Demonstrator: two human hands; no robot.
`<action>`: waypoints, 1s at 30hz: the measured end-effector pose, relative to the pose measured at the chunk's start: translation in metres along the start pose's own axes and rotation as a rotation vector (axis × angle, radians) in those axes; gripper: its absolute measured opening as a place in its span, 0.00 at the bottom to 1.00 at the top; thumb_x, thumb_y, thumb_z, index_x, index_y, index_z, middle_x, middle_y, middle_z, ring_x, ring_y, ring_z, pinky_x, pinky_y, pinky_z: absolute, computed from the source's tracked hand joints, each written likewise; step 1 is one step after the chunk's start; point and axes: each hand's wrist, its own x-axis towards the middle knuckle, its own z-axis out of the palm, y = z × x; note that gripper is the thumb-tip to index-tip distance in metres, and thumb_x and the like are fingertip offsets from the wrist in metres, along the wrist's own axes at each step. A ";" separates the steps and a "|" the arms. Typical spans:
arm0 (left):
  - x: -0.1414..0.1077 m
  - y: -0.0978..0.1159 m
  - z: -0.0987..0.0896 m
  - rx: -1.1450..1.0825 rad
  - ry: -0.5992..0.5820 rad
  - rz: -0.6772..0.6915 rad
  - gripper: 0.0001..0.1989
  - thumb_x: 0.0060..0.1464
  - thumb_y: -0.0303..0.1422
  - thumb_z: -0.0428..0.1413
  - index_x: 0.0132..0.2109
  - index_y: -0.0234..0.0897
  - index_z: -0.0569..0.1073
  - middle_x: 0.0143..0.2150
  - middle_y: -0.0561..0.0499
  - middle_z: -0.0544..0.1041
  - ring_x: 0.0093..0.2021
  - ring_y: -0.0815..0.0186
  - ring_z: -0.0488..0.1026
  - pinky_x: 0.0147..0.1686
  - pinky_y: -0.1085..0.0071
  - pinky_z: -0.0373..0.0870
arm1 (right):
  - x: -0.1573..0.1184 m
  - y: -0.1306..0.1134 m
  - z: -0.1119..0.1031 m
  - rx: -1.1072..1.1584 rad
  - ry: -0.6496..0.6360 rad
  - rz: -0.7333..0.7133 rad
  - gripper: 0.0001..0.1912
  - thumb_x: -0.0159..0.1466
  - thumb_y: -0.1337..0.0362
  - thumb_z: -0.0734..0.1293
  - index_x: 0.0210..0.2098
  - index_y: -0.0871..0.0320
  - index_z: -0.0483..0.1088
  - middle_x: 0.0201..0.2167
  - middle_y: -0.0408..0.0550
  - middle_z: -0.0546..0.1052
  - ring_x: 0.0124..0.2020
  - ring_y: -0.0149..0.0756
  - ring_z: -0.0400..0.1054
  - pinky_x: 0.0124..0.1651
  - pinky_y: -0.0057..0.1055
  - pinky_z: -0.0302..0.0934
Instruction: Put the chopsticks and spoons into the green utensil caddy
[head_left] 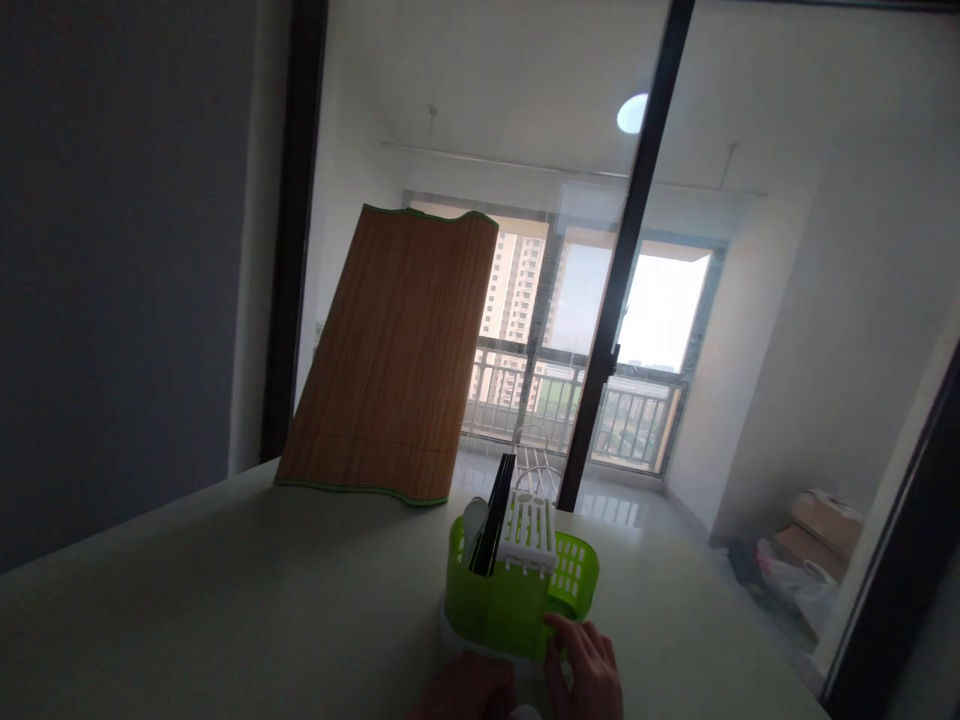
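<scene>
Glass doors: they fill the back, dark-framed, a railing and a tall building beyond.
Pale surface: stretching right across the foreground, carrying the lot.
Brown panel: up on the far part of the surface, tilted, green edging top and bottom.
Green caddy: here's the bright one, on the surface, just ahead of the hands.
Right hand: at the caddy's near right side, fingers against the green wall; grip apart, thumb clear of the forefinger.
Left hand: low by the caddy's pale base, dark and cut off; cannot tell whether its grip is apart or together.
White slotted holder: top of the caddy, middle.
Black sticks: a leaning bunch, beside the holder.
Pale spoon: bowl up, left of the sticks.
</scene>
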 end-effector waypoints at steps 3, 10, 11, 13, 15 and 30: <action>-0.012 0.027 -0.046 -0.064 0.113 0.044 0.10 0.49 0.39 0.53 0.25 0.38 0.66 0.21 0.59 0.61 0.23 0.72 0.56 0.22 0.75 0.53 | -0.001 0.002 0.001 -0.014 0.001 -0.013 0.12 0.62 0.65 0.61 0.44 0.50 0.68 0.34 0.42 0.77 0.35 0.35 0.69 0.40 0.31 0.60; -0.002 0.068 -0.143 0.048 1.016 0.127 0.14 0.54 0.45 0.51 0.31 0.39 0.67 0.23 0.59 0.67 0.24 0.72 0.63 0.26 0.77 0.59 | -0.003 0.002 0.007 0.028 0.029 0.008 0.12 0.63 0.64 0.59 0.45 0.51 0.69 0.31 0.43 0.76 0.34 0.34 0.68 0.40 0.32 0.59; 0.004 0.069 -0.149 0.088 1.056 0.130 0.14 0.54 0.45 0.51 0.32 0.39 0.67 0.23 0.59 0.68 0.24 0.72 0.63 0.26 0.76 0.59 | -0.003 0.003 0.007 0.027 0.036 -0.001 0.12 0.63 0.64 0.59 0.44 0.51 0.69 0.31 0.42 0.76 0.33 0.34 0.68 0.40 0.32 0.58; 0.017 0.065 -0.154 0.162 1.040 0.130 0.14 0.55 0.44 0.51 0.33 0.39 0.68 0.23 0.58 0.70 0.24 0.72 0.65 0.27 0.76 0.59 | -0.003 0.003 0.009 0.018 0.056 -0.018 0.12 0.63 0.64 0.59 0.44 0.50 0.69 0.30 0.41 0.76 0.33 0.34 0.68 0.39 0.32 0.58; 0.031 0.057 -0.151 0.212 0.960 0.117 0.14 0.56 0.44 0.50 0.33 0.38 0.69 0.25 0.57 0.72 0.25 0.71 0.66 0.27 0.75 0.59 | -0.003 0.004 0.011 0.000 0.086 -0.025 0.12 0.62 0.65 0.59 0.43 0.50 0.69 0.30 0.41 0.77 0.33 0.34 0.69 0.39 0.32 0.58; 0.056 0.010 -0.112 0.384 0.757 -0.181 0.11 0.53 0.42 0.51 0.39 0.41 0.65 0.25 0.60 0.69 0.25 0.70 0.68 0.25 0.75 0.52 | -0.002 0.007 0.017 -0.072 0.156 -0.075 0.12 0.61 0.67 0.59 0.42 0.49 0.68 0.29 0.39 0.78 0.31 0.34 0.70 0.40 0.33 0.57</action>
